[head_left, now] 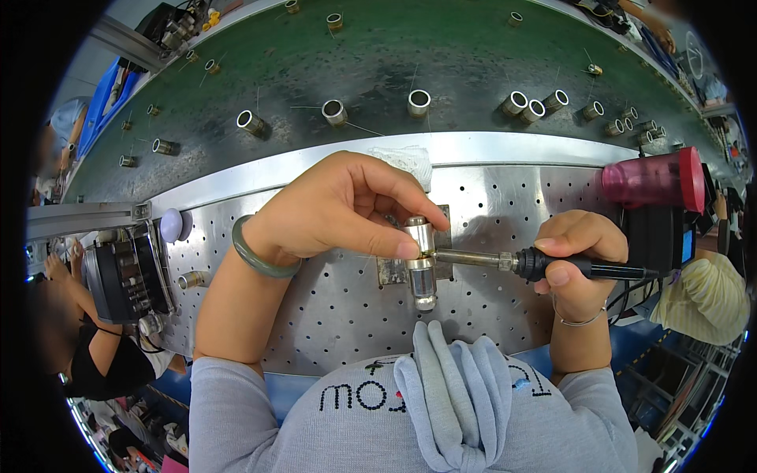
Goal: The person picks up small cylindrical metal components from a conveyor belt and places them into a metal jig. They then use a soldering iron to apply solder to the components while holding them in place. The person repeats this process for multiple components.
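My left hand (347,209) pinches a small silvery metal cylinder (419,233) between thumb and fingers. Directly below it, in line, is a glassy tube section (423,277) with a rounded metal end. My right hand (579,252) is closed around the black handle of a soldering iron (477,258). The iron lies level, its metal barrel pointing left, and its tip meets the joint between the cylinder and the tube. Under these parts a flat metal plate (392,273) shows on the perforated metal worktop (331,315).
Beyond the worktop runs a green conveyor belt (300,71) carrying several metal cylinders (419,102) with thin wires. A white cloth (406,163) lies by its edge. To the right are a pink cup (654,180) and a black box (658,236). At left stands a black device (118,280); people work nearby.
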`<action>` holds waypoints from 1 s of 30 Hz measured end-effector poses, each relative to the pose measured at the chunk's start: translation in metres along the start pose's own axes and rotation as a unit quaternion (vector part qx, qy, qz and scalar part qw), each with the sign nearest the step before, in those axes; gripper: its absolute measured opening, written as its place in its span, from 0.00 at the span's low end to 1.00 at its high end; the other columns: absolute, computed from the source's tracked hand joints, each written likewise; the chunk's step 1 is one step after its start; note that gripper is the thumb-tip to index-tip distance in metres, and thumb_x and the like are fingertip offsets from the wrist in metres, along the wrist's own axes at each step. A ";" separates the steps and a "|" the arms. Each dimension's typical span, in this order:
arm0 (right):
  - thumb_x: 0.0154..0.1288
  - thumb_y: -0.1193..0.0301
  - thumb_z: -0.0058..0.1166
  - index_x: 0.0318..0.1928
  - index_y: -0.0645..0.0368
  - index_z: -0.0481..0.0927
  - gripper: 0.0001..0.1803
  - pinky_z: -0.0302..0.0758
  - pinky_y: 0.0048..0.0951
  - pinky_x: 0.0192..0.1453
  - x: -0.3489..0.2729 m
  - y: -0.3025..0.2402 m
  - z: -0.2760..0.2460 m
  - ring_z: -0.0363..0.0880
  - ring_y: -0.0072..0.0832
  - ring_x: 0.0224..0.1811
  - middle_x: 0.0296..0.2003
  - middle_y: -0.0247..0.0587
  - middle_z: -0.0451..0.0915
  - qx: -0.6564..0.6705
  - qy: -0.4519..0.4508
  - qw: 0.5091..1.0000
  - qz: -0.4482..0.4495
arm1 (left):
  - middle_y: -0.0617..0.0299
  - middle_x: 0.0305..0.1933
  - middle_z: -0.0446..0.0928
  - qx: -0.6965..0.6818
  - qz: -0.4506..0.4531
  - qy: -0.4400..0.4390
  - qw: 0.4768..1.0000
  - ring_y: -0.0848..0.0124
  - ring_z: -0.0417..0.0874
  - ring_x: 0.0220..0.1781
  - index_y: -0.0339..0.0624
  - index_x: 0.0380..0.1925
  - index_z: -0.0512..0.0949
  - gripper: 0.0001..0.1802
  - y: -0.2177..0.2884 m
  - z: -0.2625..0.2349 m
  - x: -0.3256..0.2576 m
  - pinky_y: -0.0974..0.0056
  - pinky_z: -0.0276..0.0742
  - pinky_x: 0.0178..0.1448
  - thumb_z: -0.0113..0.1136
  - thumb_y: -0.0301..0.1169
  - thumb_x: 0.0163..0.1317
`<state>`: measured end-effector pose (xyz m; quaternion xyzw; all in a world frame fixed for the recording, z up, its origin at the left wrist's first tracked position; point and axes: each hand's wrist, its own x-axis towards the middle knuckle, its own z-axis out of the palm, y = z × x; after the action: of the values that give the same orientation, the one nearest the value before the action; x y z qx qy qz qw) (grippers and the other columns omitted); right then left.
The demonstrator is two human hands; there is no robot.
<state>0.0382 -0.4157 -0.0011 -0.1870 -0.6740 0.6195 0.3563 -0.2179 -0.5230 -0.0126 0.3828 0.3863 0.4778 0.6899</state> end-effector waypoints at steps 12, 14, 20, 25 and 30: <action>0.46 0.75 0.67 0.29 0.66 0.81 0.10 0.74 0.22 0.31 -0.001 -0.004 -0.003 0.78 0.26 0.24 0.23 0.41 0.80 0.056 0.004 0.997 0.045 | 0.54 0.38 0.79 -0.004 0.016 -0.005 1.000 0.72 0.79 0.39 0.27 0.42 0.80 0.21 -0.002 0.000 0.001 0.72 0.75 0.44 0.70 0.20 0.44; 0.45 0.75 0.68 0.29 0.66 0.81 0.10 0.74 0.22 0.32 -0.002 -0.002 -0.003 0.79 0.26 0.25 0.24 0.41 0.80 0.057 0.005 0.998 0.039 | 0.54 0.38 0.79 -0.009 0.018 -0.011 1.000 0.72 0.79 0.38 0.27 0.42 0.80 0.21 -0.002 -0.001 0.001 0.72 0.75 0.44 0.70 0.20 0.44; 0.44 0.73 0.70 0.29 0.65 0.82 0.12 0.74 0.22 0.34 -0.001 0.001 -0.002 0.79 0.26 0.27 0.25 0.42 0.81 0.022 0.001 1.000 0.017 | 0.54 0.37 0.78 -0.001 0.007 -0.004 1.000 0.72 0.79 0.38 0.26 0.42 0.80 0.22 -0.001 0.000 0.002 0.72 0.74 0.44 0.71 0.21 0.43; 0.43 0.73 0.70 0.28 0.65 0.81 0.12 0.74 0.23 0.33 -0.001 0.000 0.000 0.79 0.27 0.26 0.25 0.42 0.81 -0.001 -0.005 1.000 -0.006 | 0.55 0.37 0.78 0.006 -0.008 -0.002 1.000 0.72 0.78 0.38 0.26 0.42 0.80 0.22 0.001 -0.001 0.001 0.73 0.74 0.44 0.71 0.22 0.43; 0.43 0.74 0.70 0.28 0.65 0.81 0.12 0.74 0.23 0.32 -0.001 -0.002 0.000 0.79 0.27 0.26 0.24 0.42 0.80 -0.011 -0.007 1.000 -0.013 | 0.55 0.38 0.78 -0.004 -0.006 -0.008 1.000 0.73 0.78 0.38 0.26 0.42 0.80 0.23 0.003 0.001 0.001 0.73 0.74 0.43 0.72 0.21 0.42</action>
<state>0.0395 -0.4165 0.0008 -0.1776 -0.6857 0.6085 0.3577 -0.2180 -0.5218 -0.0101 0.3819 0.3809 0.4723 0.6971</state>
